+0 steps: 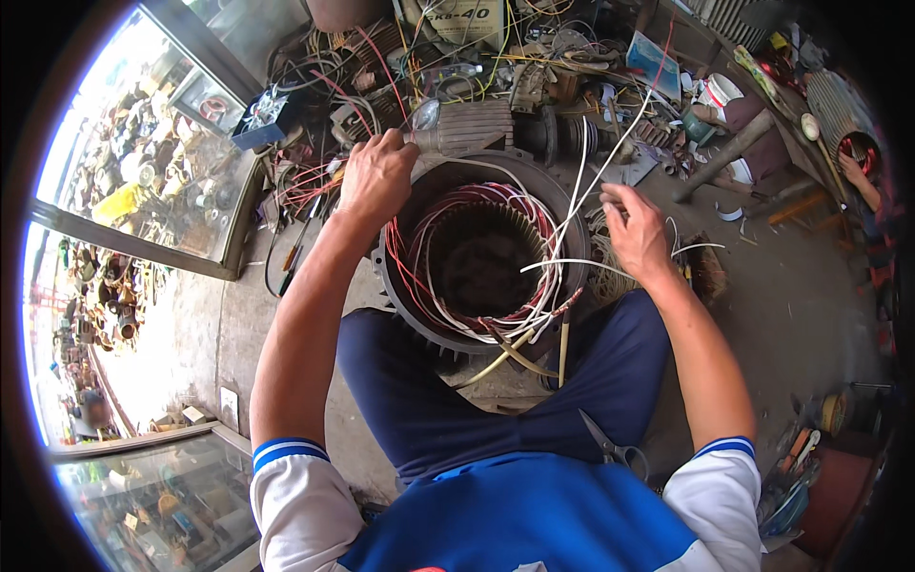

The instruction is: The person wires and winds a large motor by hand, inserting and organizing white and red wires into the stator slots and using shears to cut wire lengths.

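Note:
A round motor stator (pixel 486 176) stands upright between my knees, its opening facing up. Loops of red and white wire (pixel 443 286) lie around the slotted inner core (pixel 481 219). My left hand (pixel 379 176) is over the upper left rim, its fingers curled together; what they pinch is hidden, though red wires (pixel 384 69) run up from beside them. On the other side my right hand (pixel 637 234) hovers beside the right rim with fingers apart, close to loose white wires (pixel 583 195) that stick up. Another white wire (pixel 572 261) passes toward that hand. Pale sleeved leads (pixel 505 357) hang over the near rim.
Scissors (pixel 615 448) lie on my lap by my right thigh. A ribbed motor housing (pixel 467 129) and tangled scrap fill the far side. A blue box (pixel 259 119) sits far left by glass panels (pixel 219 214). At far right, another person's hand (pixel 858 181) is at a second stator (pixel 843 119).

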{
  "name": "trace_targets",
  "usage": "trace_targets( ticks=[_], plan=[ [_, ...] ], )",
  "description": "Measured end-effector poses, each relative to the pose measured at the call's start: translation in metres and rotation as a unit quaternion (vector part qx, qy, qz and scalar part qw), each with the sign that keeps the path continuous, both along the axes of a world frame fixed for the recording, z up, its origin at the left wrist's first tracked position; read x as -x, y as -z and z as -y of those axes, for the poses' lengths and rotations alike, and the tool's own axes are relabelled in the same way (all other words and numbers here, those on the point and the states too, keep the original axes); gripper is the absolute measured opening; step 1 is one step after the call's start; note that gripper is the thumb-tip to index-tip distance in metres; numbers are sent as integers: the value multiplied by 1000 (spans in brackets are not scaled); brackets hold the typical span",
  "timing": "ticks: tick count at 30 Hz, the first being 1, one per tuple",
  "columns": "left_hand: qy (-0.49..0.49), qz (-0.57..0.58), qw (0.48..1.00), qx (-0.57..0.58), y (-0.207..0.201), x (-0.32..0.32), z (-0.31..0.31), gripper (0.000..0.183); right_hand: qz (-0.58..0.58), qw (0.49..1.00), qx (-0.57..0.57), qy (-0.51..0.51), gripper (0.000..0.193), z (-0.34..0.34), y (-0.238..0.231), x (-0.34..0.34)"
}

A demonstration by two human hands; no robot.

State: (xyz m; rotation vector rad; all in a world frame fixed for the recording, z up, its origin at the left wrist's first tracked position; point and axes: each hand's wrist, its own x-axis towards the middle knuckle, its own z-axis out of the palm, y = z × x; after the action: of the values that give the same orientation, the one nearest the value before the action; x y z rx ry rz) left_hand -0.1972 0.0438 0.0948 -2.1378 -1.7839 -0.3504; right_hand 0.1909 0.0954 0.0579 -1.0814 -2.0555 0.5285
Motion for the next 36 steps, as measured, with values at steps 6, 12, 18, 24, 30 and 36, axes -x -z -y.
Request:
trace_targets(
  ticks=[6, 12, 18, 24, 30, 36],
  plan=[
    [6, -51, 999, -15, -24, -27, 3, 12, 204, 973, -1, 109, 23, 45, 39, -88],
    [-38, -52, 995, 81, -19, -39, -5, 12, 158, 963, 122, 183, 22, 56, 64, -103],
    [-61, -58, 996, 42, 2, -51, -13, 16, 164, 967, 99, 169, 20, 55, 66, -104],
    [-89, -60, 994, 13, 18, -58, -23, 16, 164, 966, 98, 174, 20, 56, 67, -106],
    [-17, -61, 995, -82, 20, -62, -32, 12, 174, 965, 95, 174, 20, 53, 67, -100],
    [24, -45, 993, -103, 12, -68, -46, 12, 178, 962, 106, 176, 22, 52, 62, -88]
  ],
)
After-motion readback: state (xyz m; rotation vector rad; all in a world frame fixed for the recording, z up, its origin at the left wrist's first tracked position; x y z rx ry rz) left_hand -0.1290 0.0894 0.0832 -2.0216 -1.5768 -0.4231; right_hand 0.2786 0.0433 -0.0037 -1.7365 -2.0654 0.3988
